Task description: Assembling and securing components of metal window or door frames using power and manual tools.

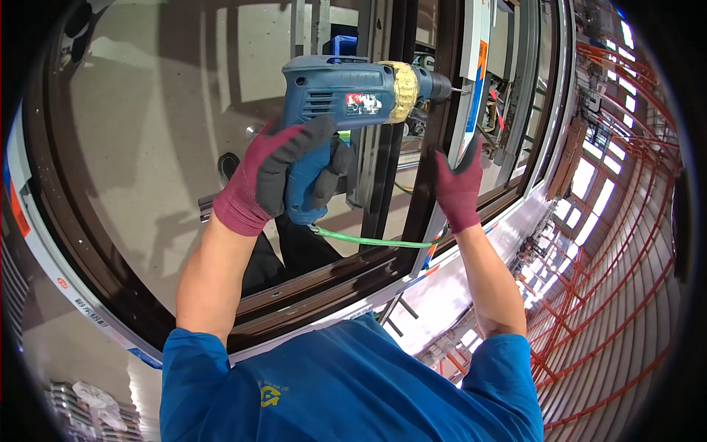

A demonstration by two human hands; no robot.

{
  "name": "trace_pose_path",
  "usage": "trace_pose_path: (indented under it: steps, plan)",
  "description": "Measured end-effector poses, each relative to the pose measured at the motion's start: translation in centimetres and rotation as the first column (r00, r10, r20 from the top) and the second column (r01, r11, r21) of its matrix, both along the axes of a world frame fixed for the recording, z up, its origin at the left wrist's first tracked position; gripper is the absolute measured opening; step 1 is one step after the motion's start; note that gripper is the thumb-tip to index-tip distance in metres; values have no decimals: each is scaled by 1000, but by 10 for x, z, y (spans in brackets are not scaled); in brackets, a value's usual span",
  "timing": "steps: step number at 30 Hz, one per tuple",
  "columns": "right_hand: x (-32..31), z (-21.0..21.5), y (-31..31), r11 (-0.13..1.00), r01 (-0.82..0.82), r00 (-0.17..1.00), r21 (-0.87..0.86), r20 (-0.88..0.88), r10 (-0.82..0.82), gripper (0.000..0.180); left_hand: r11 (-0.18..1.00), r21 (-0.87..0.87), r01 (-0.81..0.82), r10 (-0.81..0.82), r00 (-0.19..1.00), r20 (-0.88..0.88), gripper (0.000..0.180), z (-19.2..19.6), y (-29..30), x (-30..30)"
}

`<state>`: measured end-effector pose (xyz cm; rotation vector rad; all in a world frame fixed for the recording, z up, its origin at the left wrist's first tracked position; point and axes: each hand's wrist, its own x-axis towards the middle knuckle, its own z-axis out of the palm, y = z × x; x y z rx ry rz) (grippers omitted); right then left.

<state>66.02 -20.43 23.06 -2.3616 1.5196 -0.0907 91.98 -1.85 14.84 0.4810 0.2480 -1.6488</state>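
Blue short sleeves fill the bottom of the view, nearest the lens, both bare forearms rising from them toward a dark brown window frame with large glass panes. Left hand, in a maroon and grey work glove, wraps fully round the pistol handle of a blue power drill; fingers closed tight on the grip, index area up near the trigger, hidden by the glove so trigger press can't be told. Drill body sits above and to the right of that fist, lying roughly level, gold-coloured collar and dark chuck pointing right, bit tip meeting the vertical brown mullion near the frame's upper middle. Green cord leaves the bottom of the handle and runs right along the lower rail, toward the right wrist. Right hand, same kind of maroon glove, is up against the mullion just below and right of the chuck, fingers pressed on a white strip with blue and orange marks that stands beside the mullion; whether it pinches the strip or only braces it, cannot tell. Hands are near each other, drill between and above them. Red steel lattice curves along the right edge, well apart from the frame.
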Motion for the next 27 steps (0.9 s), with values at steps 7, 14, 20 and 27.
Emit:
trace_pose_path:
  steps: [7, 14, 20, 27]
  plan:
    - [-4, -4, -2, 1000, 6, 1000, 23, 30, -6, 66, 999, -25, 34, -34, 999, -3, 46, -3, 0, 1]
    - [-6, -5, -3, 1000, 2, 1000, 2, 26, -2, 74, 998, -60, 27, -24, 999, 41, 48, 1, -3, 2]
    - [-7, -6, -4, 1000, -10, 999, -3, 48, 10, 74, 999, -24, 24, -24, 1000, 17, 46, 7, -6, 5]
    - [-11, -11, -6, 1000, -6, 999, 6, 48, 5, 74, 998, -59, 25, -23, 999, 30, 46, 0, -5, 3]
